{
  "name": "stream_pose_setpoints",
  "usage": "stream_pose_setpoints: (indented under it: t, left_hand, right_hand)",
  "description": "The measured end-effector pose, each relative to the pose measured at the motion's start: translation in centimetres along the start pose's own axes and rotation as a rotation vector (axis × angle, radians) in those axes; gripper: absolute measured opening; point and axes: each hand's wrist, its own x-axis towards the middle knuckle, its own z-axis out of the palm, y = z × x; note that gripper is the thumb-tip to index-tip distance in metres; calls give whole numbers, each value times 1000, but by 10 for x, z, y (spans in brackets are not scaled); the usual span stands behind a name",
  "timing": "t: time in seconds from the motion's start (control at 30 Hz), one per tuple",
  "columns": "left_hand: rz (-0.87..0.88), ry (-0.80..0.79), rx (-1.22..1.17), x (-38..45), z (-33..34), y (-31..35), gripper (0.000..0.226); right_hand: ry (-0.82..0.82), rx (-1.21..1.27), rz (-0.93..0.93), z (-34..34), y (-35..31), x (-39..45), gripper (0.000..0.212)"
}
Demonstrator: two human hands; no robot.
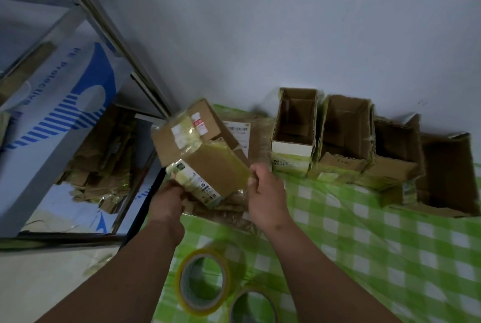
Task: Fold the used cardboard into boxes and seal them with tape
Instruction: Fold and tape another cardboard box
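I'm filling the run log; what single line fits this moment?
stage: folding | left hand and right hand: both grip taped cardboard above table | tape rolls: idle, near edge | open boxes: lined along wall

Your left hand (166, 199) and right hand (265, 187) grip a taped box (200, 156) above the checked table (364, 231); two tape rolls (204, 281) lie near you.

1 head-worn wide-angle view, steeply downward, close over the table (390, 257).

A green checked tablecloth (377, 239) beside a metal frame (109, 28).
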Motion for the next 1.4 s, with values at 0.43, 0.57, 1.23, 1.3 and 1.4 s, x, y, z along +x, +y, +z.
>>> stream_pose_setpoints:
  t: [0.43,0.57,1.23,1.3,1.4]
  left_hand:
    - [170,-127,-200,9,-26,56,28]
    - [130,-265,-266,9,-44,56,30]
    - [-87,-443,-468,-2,-104,66,50]
    - [-60,-451,-450,-2,-103,68,47]
    - [3,-495,-371,0,-100,74,46]
  right_hand:
    - [-73,536,103,-9,-36,-23,24]
    - [25,714,207,-7,-53,-32,12]
    - [-401,-328,140,55,-12,-41,64]
    - [-395,-531,105,56,-7,-39,77]
    - [-297,-632,79,54,-5,-34,74]
